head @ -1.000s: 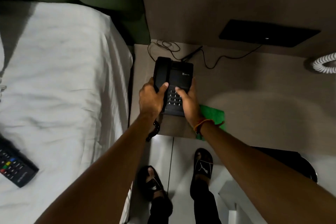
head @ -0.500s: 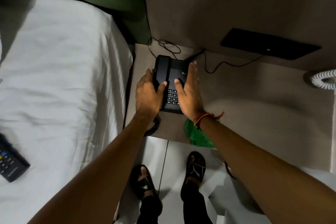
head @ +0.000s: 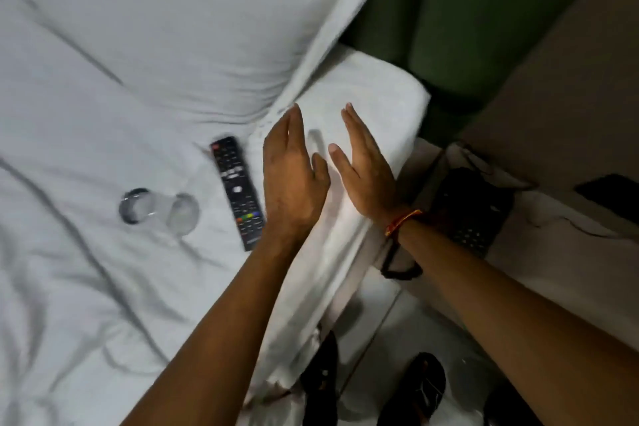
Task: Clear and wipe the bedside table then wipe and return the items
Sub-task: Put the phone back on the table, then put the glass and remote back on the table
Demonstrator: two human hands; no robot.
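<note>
On the white bed lie one black remote and one clear glass on its side, left of it; the remote's markings are too blurred to read. The left hand and right hand, both empty with fingers outstretched, hover over the bed's right edge. One black telephone sits on the bedside table at right.

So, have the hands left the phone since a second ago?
Yes. Both hands, left and right, are off the telephone on the bedside table and open over the bed.
</note>
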